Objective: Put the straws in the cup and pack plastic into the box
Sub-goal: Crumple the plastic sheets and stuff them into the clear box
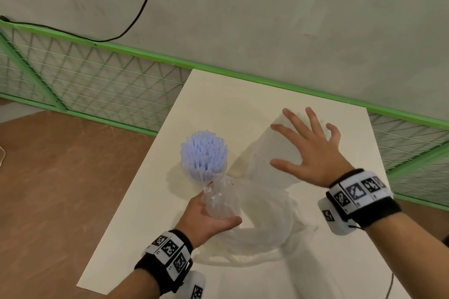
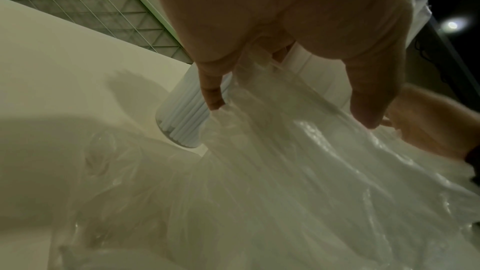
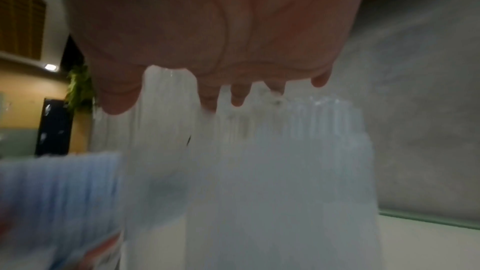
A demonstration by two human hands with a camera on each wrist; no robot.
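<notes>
A clear cup (image 1: 204,173) packed with pale blue straws (image 1: 203,153) stands upright on the white table (image 1: 150,213). Just in front of it my left hand (image 1: 213,209) grips a bunched end of clear plastic (image 1: 221,199); the rest of the sheet (image 1: 257,240) trails over the table. In the left wrist view the fingers (image 2: 211,93) curl round the plastic (image 2: 285,171) beside the cup (image 2: 182,118). My right hand (image 1: 306,143) is spread flat over a translucent box (image 1: 264,150) to the right of the cup. Whether the hand touches the box (image 3: 272,171) is unclear.
A green-framed mesh fence (image 1: 97,85) runs along the table's far edge and left side, with a grey wall behind and a black cable (image 1: 143,7) hanging down it. Brown floor (image 1: 60,177) lies left of the table.
</notes>
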